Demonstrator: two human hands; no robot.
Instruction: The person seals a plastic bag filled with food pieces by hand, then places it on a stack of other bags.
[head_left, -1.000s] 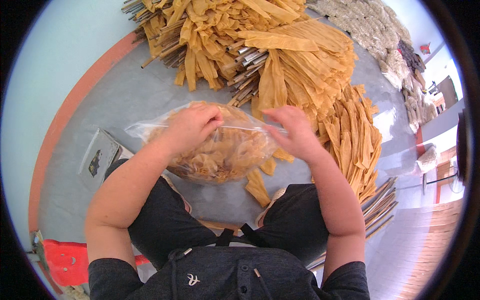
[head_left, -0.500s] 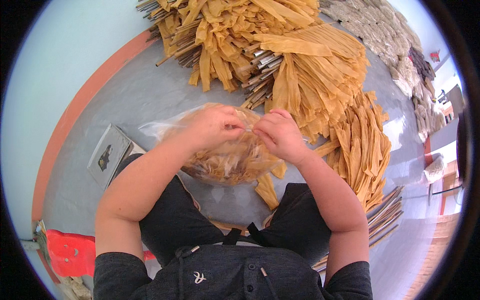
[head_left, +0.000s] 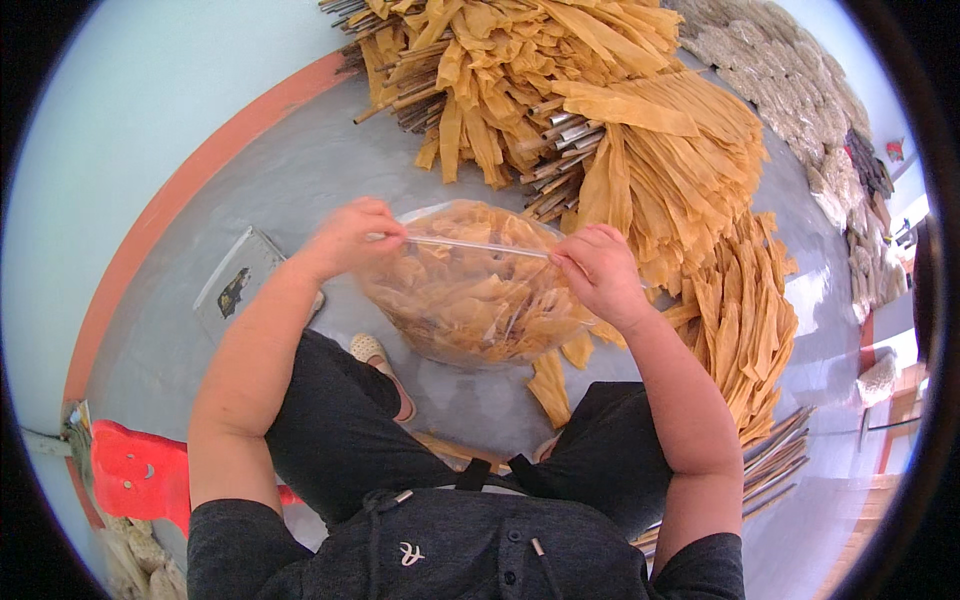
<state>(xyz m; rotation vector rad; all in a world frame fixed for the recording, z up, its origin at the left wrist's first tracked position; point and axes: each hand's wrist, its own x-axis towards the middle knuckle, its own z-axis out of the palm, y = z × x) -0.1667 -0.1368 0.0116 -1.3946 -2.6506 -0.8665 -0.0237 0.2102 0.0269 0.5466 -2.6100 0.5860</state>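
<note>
both ends of clear bag (head_left: 470,315) rim (head_left: 478,244) pinched; left hand (head_left: 357,232) fingers closed, right hand (head_left: 602,268) fingers likewise; best kept taut, level.

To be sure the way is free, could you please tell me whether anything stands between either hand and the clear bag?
Nothing visible does: the left hand and right hand each grip the clear bag directly, at opposite ends of its top edge. Loose yellow strips lie by its lower right, not between.
</note>
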